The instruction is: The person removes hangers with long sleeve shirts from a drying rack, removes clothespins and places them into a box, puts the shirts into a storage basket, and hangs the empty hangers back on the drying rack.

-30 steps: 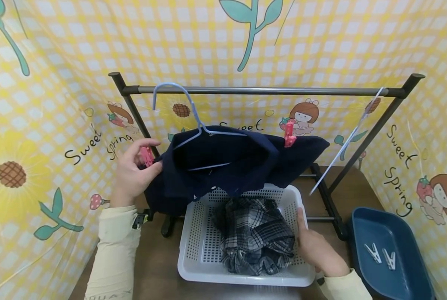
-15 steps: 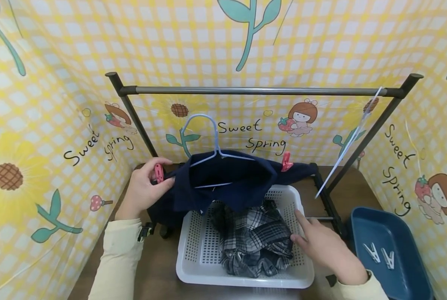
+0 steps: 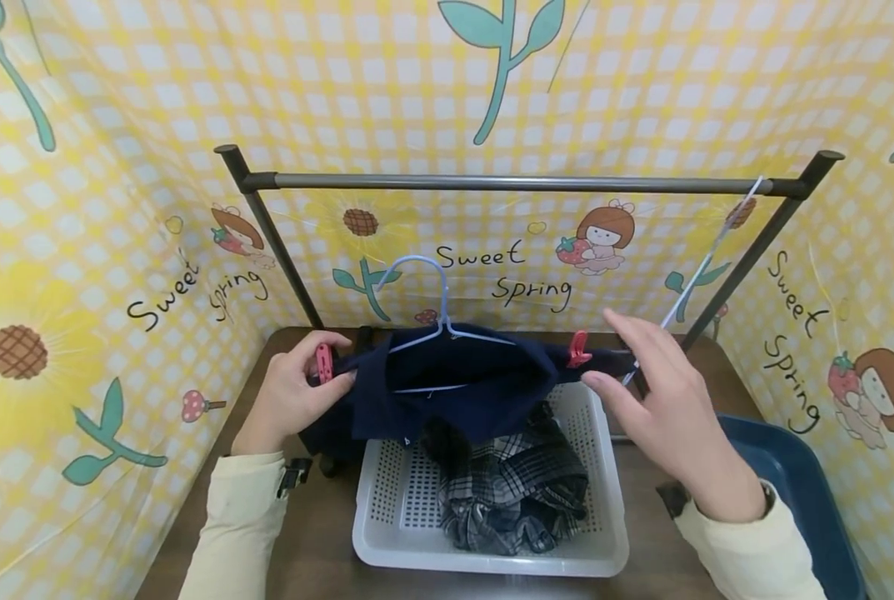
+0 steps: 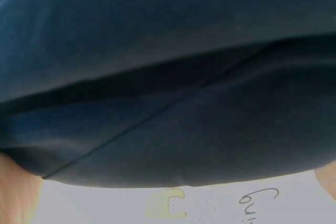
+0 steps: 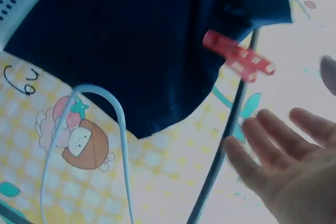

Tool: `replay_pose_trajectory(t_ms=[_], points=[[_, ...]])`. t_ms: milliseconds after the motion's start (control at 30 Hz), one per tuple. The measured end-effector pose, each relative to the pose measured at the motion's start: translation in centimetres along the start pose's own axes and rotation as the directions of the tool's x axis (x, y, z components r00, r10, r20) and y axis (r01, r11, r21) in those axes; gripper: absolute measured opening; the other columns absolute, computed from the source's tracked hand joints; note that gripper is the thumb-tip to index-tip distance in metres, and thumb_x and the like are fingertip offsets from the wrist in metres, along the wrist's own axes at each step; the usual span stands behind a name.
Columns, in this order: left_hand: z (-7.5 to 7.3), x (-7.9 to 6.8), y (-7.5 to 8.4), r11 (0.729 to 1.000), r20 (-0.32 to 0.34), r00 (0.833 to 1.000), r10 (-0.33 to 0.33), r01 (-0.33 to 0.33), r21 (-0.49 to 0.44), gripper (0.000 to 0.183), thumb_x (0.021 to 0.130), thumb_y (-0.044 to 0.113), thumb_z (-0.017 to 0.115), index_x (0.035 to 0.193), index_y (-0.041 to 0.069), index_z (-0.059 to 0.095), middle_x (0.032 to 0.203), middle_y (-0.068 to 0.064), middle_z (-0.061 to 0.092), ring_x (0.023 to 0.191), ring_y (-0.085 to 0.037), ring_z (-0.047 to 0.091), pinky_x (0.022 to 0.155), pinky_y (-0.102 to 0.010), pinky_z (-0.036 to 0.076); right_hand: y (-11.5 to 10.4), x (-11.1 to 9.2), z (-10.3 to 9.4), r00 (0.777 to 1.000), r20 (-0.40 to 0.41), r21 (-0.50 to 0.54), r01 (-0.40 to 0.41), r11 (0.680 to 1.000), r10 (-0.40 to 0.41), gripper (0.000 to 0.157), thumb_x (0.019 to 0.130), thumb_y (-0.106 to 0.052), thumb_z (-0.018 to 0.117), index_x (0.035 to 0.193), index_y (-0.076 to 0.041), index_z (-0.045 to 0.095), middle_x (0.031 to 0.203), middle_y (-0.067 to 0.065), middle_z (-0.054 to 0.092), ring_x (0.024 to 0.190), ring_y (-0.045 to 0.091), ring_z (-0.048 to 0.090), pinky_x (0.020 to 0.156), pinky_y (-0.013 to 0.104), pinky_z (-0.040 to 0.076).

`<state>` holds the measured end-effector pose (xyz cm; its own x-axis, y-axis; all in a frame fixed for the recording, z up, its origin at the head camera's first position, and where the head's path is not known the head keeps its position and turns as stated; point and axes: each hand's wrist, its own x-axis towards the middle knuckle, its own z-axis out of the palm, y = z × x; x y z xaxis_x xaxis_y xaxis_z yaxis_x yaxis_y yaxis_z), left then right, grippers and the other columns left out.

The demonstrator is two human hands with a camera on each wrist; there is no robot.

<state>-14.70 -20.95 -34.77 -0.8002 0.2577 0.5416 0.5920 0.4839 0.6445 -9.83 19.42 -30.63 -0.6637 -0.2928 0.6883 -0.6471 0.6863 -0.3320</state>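
A navy collared shirt (image 3: 447,417) is on a light blue wire hanger (image 3: 444,308), whose hook points up below the rack bar. My left hand (image 3: 292,392) grips the shirt's left shoulder, with a pink clothespin (image 3: 324,362) between thumb and fingers. On the right shoulder sits another pink clothespin (image 3: 578,348). Just right of it my right hand (image 3: 664,392) is spread, holding nothing; in the right wrist view its fingers (image 5: 262,140) are apart from that clothespin (image 5: 239,56). Navy cloth (image 4: 168,119) fills most of the left wrist view.
Below the shirt stands a white perforated basket (image 3: 491,565) with a crumpled black-and-grey plaid garment (image 3: 521,492). Behind is a dark metal rack (image 3: 521,182), with a pale hanger (image 3: 705,275) hooked at its right end. A blue tub (image 3: 776,450) stands right, partly hidden by my right arm.
My left hand has lowered the shirt and hanger, moving slightly right. My right hand has left the basket's right edge and risen toward the shirt's right shoulder, its fingers spreading.
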Motion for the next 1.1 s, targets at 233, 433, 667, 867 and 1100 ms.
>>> replay_pose_trajectory(t_ms=[233, 433, 667, 867, 1100], points=[[0.8, -0.6, -3.2, 1.000, 0.032, 0.999, -0.008, 0.008, 0.000, 0.043, 0.073, 0.001, 0.077, 0.110, 0.012, 0.060, 0.055, 0.011, 0.053, 0.044, -0.005, 0.047, 0.042, -0.022, 0.033, 2.0, 0.7, 1.4, 0.954, 0.251, 0.019, -0.175, 0.984, 0.164, 0.046, 0.085, -0.019, 0.072, 0.127, -0.010, 0.056, 0.108, 0.005, 0.064, 0.101, 0.022, 0.059, 0.086, 0.048, 0.045], [1.0, -1.0, -4.6, 1.000, 0.042, 0.999, -0.006, 0.007, -0.020, 0.041, 0.077, 0.007, 0.076, 0.113, 0.018, 0.059, 0.055, 0.011, 0.055, 0.043, -0.007, 0.048, 0.041, -0.023, 0.034, 3.2, 0.6, 2.6, 0.974, 0.198, 0.095, -0.127, 0.987, 0.106, 0.029, 0.082, -0.007, 0.073, 0.106, -0.012, 0.059, 0.094, -0.004, 0.064, 0.087, 0.011, 0.060, 0.076, 0.036, 0.047], [0.6, -0.9, -2.4, 0.998, 0.039, 0.997, -0.064, 0.065, -0.025, 0.039, 0.077, 0.001, 0.074, 0.111, 0.012, 0.059, 0.056, 0.007, 0.054, 0.047, -0.009, 0.050, 0.044, -0.023, 0.037, 3.6, 0.5, 3.2, 0.998, 0.046, 0.182, -0.038, 0.983, 0.030, 0.030, 0.075, 0.004, 0.075, 0.098, -0.012, 0.066, 0.092, -0.005, 0.068, 0.082, 0.005, 0.063, 0.071, 0.017, 0.046], [0.5, -0.8, -1.1, 0.996, 0.029, 0.995, -0.091, 0.091, -0.017, 0.038, 0.076, -0.002, 0.073, 0.109, 0.009, 0.060, 0.059, 0.006, 0.057, 0.051, -0.010, 0.052, 0.048, -0.023, 0.039, 2.4, 0.5, 2.6, 0.986, -0.165, 0.210, 0.033, 0.977, 0.002, 0.039, 0.062, 0.018, 0.076, 0.096, -0.001, 0.069, 0.093, 0.007, 0.070, 0.081, 0.009, 0.065, 0.068, 0.014, 0.045], [0.4, -1.3, -1.0, 0.995, 0.021, 0.995, -0.100, 0.100, 0.005, 0.036, 0.075, -0.003, 0.073, 0.108, 0.005, 0.060, 0.064, 0.003, 0.062, 0.055, -0.008, 0.054, 0.051, -0.022, 0.040, 0.7, 0.2, -0.4, 0.960, -0.279, 0.368, 0.073, 0.927, 0.036, 0.023, 0.080, 0.006, 0.071, 0.097, 0.016, 0.061, 0.094, 0.024, 0.066, 0.074, 0.010, 0.062, 0.064, 0.013, 0.046]])
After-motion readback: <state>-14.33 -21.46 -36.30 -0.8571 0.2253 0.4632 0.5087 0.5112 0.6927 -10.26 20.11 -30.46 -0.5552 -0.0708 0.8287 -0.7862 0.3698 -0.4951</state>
